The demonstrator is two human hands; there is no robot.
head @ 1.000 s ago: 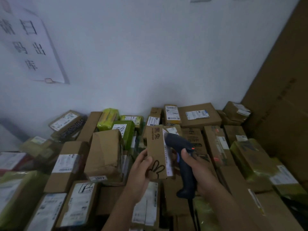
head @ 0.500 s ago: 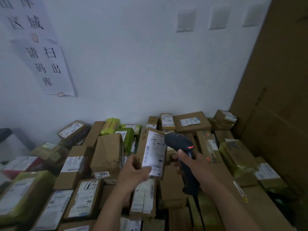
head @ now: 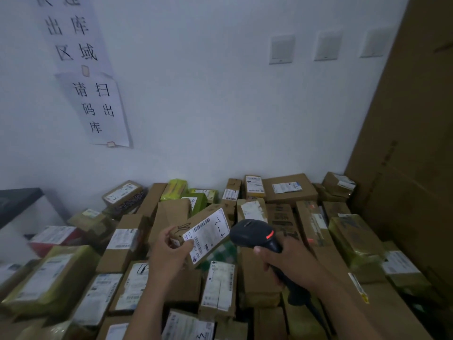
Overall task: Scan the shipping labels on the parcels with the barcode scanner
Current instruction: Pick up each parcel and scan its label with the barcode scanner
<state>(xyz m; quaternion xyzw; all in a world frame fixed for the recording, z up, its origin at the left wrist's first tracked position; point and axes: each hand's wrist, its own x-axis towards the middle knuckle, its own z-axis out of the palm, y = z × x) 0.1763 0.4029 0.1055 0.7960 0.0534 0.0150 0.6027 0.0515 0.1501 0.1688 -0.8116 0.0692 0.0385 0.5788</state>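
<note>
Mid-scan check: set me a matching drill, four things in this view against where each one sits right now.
Things:
1. barcode scanner
2. small brown parcel
3. paper sign
4. yellow-green parcel

Places:
A. stuck on the wall
B. held in the left hand, label facing up
C. lying in the pile close to the wall
D. gripped in the right hand, red light lit

Pairs: 1-D; 2-B; 3-A; 4-C
</note>
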